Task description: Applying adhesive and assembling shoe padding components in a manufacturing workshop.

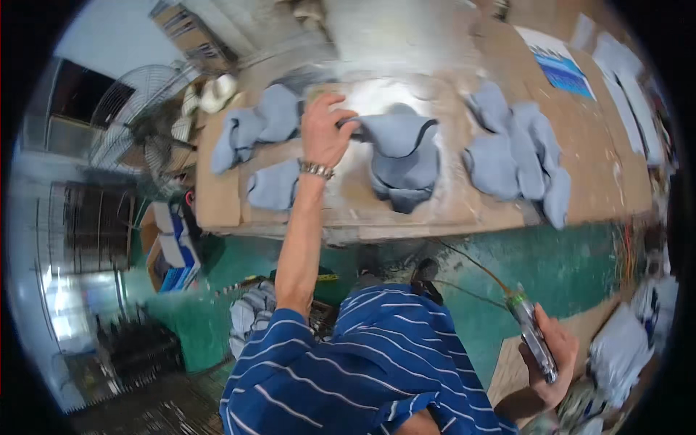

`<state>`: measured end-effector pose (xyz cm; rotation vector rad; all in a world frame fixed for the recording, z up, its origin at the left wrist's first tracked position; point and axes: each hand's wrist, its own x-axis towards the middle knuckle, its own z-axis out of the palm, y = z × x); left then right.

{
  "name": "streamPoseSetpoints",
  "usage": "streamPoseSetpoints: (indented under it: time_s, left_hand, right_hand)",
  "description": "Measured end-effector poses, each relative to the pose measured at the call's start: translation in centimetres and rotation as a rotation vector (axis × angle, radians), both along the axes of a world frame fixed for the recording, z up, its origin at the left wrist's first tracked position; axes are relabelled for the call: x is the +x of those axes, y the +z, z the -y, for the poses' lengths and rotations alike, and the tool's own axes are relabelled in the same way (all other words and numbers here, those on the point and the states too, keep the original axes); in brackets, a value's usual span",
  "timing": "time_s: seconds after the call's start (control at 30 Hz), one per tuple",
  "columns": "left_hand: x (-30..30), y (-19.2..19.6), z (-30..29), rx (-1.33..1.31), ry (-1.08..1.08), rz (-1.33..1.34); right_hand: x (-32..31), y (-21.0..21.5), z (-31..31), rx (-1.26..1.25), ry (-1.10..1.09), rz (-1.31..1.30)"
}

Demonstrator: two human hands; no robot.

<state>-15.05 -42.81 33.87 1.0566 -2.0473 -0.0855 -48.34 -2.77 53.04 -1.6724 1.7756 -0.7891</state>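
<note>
Looking down from the head camera, I see a cardboard-covered workbench [594,145] strewn with blue-grey fabric pieces. My left hand [324,130], with a metal bracelet [317,170] on the wrist, reaches out to the pile of grey fabric pieces [402,156] in the middle of the bench. Its fingers are curled and closed on the upper left edge of the top piece, pinching the cloth between thumb and fingertips. The piece droops and folds where it is lifted, so I judge it soft, light and limp, not fragile and not slippery; it should be taken at an edge or corner, as it is now, since the middle would only bunch up. More grey pieces [257,123] lie to the left of the hand, and another group [515,152] lies to the right, apart from the middle pile. My right hand [551,355] is low at my side, well away from the bench, wrapped shut around a slim handheld tool [531,330] with a green collar and a thin cable running from it. A standing fan [134,109] is at the far left, beyond the bench.
</note>
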Motion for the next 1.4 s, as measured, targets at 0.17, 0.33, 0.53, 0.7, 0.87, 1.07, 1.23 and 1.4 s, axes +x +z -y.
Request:
streamPoseSetpoints:
  time_s: [0.17, 0.33, 0.53, 0.7, 0.87, 1.07, 1.23, 1.4]
  left_hand:
    - [11.2, 4.0, 2.5, -0.066, 0.129, -0.06]
    - [25.8, 3.5, 2.3, -0.16, 0.352, 0.088]
    - [39.4, -2.7, -1.8, -0.305, 0.66, 0.195]
    - [44.3, -11.0, -4.7, -0.145, 0.775, -0.237]
    - [45.5, -20.9, -10.8, -0.042, 0.866, 0.555]
    - [49.3, -29.8, -12.7, 0.397, 0.921, 0.531]
    - [52.9, -31.4, -10.7, 0.629, 0.785, -0.466]
    - [49.9, -29.4, -9.2, 0.615, 0.833, -1.208]
  right_hand:
    - [3.0, 0.0, 2.1, 0.126, 0.028, -0.034]
    - [6.2, -0.9, 5.1, 0.123, 0.096, -0.033]
    - [9.5, 0.0, 7.5, 0.096, 0.111, -0.057]
    - [10.7, 0.4, 8.7, 0.1, 0.025, -0.133]
    - [11.5, 1.4, 8.7, -0.03, -0.173, -0.234]
    - [12.1, 3.9, 7.7, 0.134, -0.03, -0.211]
    - [13.5, 4.7, 8.1, 0.102, -0.114, -0.256]
    - [17.4, 4.6, 9.1, -0.013, -0.215, -0.336]
